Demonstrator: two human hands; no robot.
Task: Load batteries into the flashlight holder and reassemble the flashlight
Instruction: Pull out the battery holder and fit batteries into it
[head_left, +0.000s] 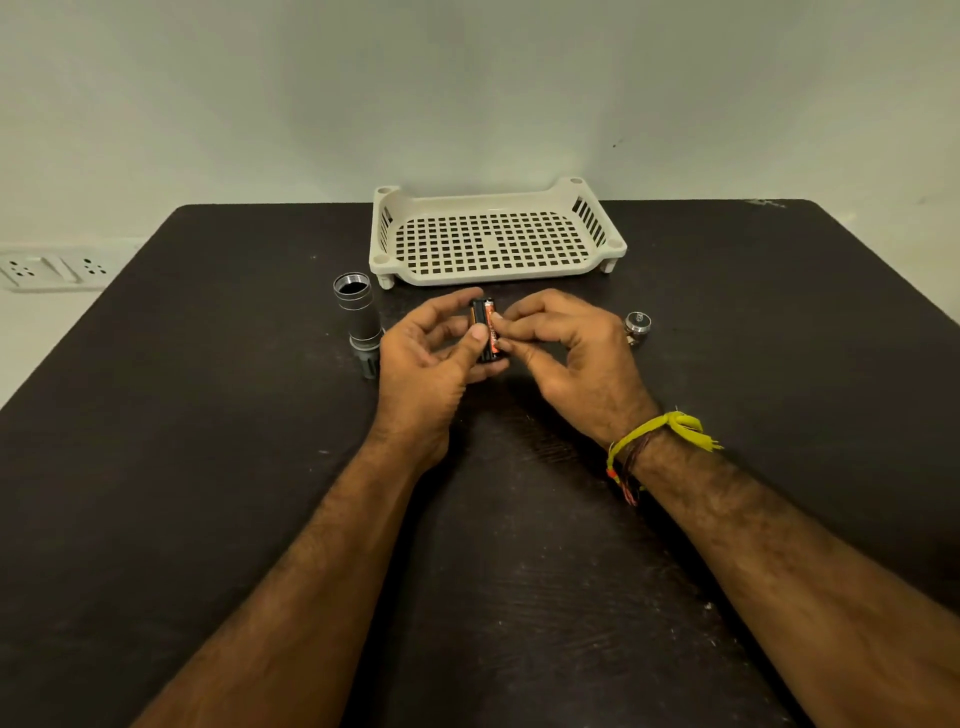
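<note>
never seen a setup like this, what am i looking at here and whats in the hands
There is no machine here: these are a person's two bare arms, filmed by one wide-angle camera worn on the head, looking forward and down.

The left hand grips a small black battery holder with an orange battery seated in it. The right hand has its fingertips on that battery, probably pressing it into place.

On the dark table the grey flashlight body stands with its threaded open end up, left of the hands. A small silver end cap lies to the right. A cream slotted tray sits behind, with nothing in it.
</note>
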